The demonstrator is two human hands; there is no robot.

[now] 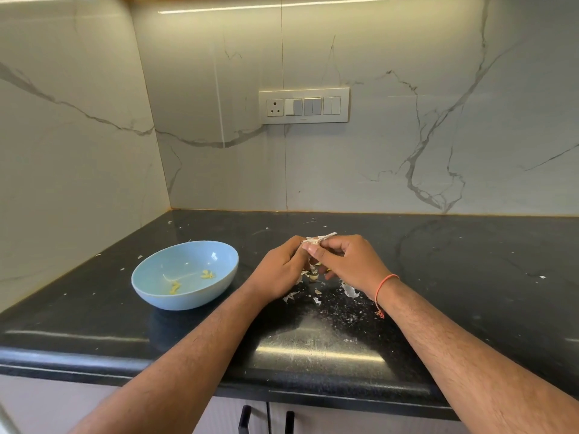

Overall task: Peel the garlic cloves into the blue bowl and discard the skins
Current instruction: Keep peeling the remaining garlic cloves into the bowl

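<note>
Both hands are meeting over the black counter (pixel 313 349), right of the blue bowl (pixel 175 296). The left hand (pixel 280 269) and right hand (pixel 351 261) are pinching the same garlic clove (pixel 308 244) between their fingertips, both grips curling tight around it, and a strip of papery skin (pixel 324 237) is sticking up and out from the top of the pinch. The clove itself is mostly hiding behind the fingers, so how much peel is left on it I can't tell.

The bowl is sitting on the counter to the left of the hands, well apart from them, with a few small yellowish garlic bits (pixel 188 280) lying in the bottom. Loose skin flakes (pixel 316 292) are piling up on the counter right under and just in front of the hands, and tinier white specks are lying scattered further out. An orange thread bracelet (pixel 383 289) is hanging around the right wrist. A switch panel (pixel 304 105) is sitting on the marble wall behind.
</note>
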